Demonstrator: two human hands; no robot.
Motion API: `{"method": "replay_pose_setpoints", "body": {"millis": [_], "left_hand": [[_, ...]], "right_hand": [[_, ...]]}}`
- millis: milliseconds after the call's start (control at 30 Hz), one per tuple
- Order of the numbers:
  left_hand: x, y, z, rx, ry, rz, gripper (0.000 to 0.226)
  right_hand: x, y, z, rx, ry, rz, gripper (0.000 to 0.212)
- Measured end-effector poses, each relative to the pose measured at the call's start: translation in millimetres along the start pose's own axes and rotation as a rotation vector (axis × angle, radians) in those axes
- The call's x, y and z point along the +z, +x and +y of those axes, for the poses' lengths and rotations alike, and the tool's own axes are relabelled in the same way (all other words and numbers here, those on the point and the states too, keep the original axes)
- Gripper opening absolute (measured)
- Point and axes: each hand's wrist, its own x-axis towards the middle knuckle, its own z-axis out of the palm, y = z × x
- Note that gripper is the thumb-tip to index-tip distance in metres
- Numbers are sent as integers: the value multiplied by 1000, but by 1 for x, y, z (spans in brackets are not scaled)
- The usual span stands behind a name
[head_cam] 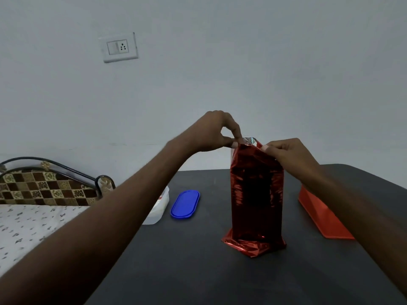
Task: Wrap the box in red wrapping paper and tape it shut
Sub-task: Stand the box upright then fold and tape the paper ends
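Standing upright on the dark table point(198, 271), the box in red wrapping paper point(256, 201) is pinched at its top edge by the left hand point(214, 132) and right hand point(288, 154). No legible writing is observed.

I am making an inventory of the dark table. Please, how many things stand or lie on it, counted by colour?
Red: 1, the box wrapped in red paper, standing upright, its top pinched by the left hand and right hand
Orange: 1, the orange container
Blue: 1, the blue lid
White or clear: 1, the white tub, partly hidden by the left arm
Total: 4
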Motion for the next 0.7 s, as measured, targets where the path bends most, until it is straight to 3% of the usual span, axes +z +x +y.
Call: {"method": "replay_pose_setpoints", "body": {"millis": [100,167,267,400,600,700], "left_hand": [[-2,-7,-13,-68,-136,179,13],[7,-11,-31,-206,-145,285,12],[35,-20,-54,-366,-257,157,9],[70,-21,-51,-318,-465,132,7],[77,-6,-50,-258,-432,133,9],[75,-2,-49,-224,-372,99,14]], "right_hand": [[2,3,-5,48,-29,1,31],[2,2,-7,47,-16,-5,42],[0,-1,-8,35,15,-23,54],[-4,-4,-8,6,53,-55,46],[-7,-3,2,-51,80,-64,38],[-8,-4,1,-106,98,-116,54]]}}
